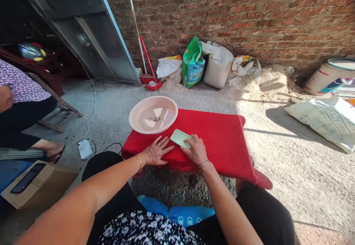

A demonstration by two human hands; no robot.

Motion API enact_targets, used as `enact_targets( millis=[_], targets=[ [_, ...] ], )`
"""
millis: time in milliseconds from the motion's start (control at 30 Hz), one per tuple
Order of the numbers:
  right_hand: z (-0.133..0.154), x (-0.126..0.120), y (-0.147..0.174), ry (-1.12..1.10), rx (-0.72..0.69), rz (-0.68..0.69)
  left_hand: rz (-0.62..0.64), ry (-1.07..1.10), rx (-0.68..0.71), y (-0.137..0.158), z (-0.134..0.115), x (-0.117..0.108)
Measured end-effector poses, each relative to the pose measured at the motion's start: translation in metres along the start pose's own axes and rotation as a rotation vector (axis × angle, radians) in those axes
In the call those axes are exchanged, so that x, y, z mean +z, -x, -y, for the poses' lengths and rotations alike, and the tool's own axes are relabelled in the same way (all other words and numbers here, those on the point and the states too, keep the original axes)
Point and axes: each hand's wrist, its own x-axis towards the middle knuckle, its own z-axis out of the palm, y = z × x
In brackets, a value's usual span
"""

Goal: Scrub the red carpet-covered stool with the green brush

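R hand (197,149) grips flat pale-green rounded-rectangular object (179,137); L hand (157,152) lies open on red-cloth-covered counter (219,138); round pale-pink basin (135,116) is at obj.'s 10 o'clock.

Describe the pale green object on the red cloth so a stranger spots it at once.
Start at the red cloth in the middle of the view. On it, just nearer the camera than the round pale basin, the right grip holds the pale green object by one end. It is a small rounded oblong, the only green thing on the cloth.
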Motion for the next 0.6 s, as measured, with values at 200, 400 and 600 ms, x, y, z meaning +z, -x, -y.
enact_targets(
  millis=[200, 400, 600],
  targets=[
    [-0.102, -0.061, 0.024, 0.158, 0.595, -0.244, -0.029, -0.001, 0.015, 0.001, -0.001, 0.0],
    [-0.162, -0.116, 0.08, 0.21, 1.157, -0.535, -0.047, 0.001, 0.024, 0.001, 0.0, 0.002],
    [-0.092, -0.067, 0.043, -0.005, 0.704, -0.44, -0.05, -0.01, 0.033, 0.002, 0.0, 0.004]
  ],
)
